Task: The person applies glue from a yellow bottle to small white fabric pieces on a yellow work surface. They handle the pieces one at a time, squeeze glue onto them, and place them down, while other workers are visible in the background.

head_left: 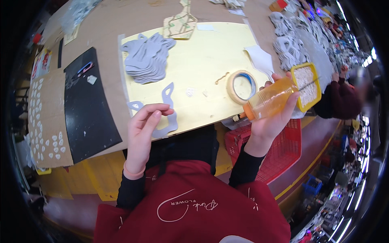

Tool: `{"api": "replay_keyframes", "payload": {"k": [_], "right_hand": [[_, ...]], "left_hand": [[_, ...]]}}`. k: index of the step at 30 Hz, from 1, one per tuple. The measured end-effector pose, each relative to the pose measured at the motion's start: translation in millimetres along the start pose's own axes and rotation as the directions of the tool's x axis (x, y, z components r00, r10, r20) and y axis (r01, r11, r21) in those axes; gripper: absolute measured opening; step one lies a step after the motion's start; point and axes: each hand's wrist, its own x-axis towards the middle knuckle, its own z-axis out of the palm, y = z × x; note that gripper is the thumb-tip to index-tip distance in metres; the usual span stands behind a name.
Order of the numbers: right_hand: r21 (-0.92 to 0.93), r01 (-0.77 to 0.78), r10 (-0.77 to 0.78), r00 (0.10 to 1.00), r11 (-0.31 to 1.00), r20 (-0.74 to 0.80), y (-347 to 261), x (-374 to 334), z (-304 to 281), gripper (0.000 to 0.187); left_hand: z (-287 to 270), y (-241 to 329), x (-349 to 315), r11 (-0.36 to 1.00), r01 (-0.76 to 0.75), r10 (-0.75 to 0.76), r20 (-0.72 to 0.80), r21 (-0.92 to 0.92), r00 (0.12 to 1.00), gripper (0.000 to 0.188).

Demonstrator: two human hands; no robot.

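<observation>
My right hand (269,125) holds a translucent orange squeeze bottle (272,97) tilted, its orange collar and dark tip toward the lower left. My left hand (146,125) is over a curved grey cut-out piece (172,117) near the table's front edge. Its fingers are curled in toward the thumb; anything between them is too small or hidden to make out. The grey piece lies on a pale yellow sheet (202,60), with small white bits (189,92) to its right. A stack of similar grey pieces (148,58) is at the sheet's far left.
A tape roll (231,88) lies left of the bottle. Beyond my right hand stands a yellow tray (317,97) of small white pieces; a red basket (298,141) is below the table edge. At left are a black board (87,117) and cardboard (50,117) with white ovals.
</observation>
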Motion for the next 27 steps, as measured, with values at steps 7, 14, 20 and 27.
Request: {"api": "replay_keyframes", "payload": {"k": [7, 14, 20, 27], "right_hand": [[0.05, -0.04, 0.047, 0.99, 0.998, -0.133, -9, 5, -34, 0.064], [-0.118, -0.038, 0.047, 0.996, 0.992, 0.08, 6, -19, -6, 0.074], [-0.203, -0.045, 0.127, 0.904, 0.978, 0.409, 18, -45, 31, 0.088], [-0.62, -0.038, 0.397, 0.798, 0.784, 0.453, 29, -55, -13, 0.052]], "left_hand": [[1, -9, 5, 0.999, 0.012, -0.011, -0.016, 0.044, 1.0, 0.023], [41, -5, 6, 0.983, -0.041, -0.024, 0.347, 0.181, 0.938, 0.038], [63, -14, 21, 0.971, -0.17, 0.09, 0.403, 0.168, 0.911, 0.054], [42, -20, 29, 0.978, 0.16, -0.114, 0.298, -0.135, 0.948, 0.042]]}}
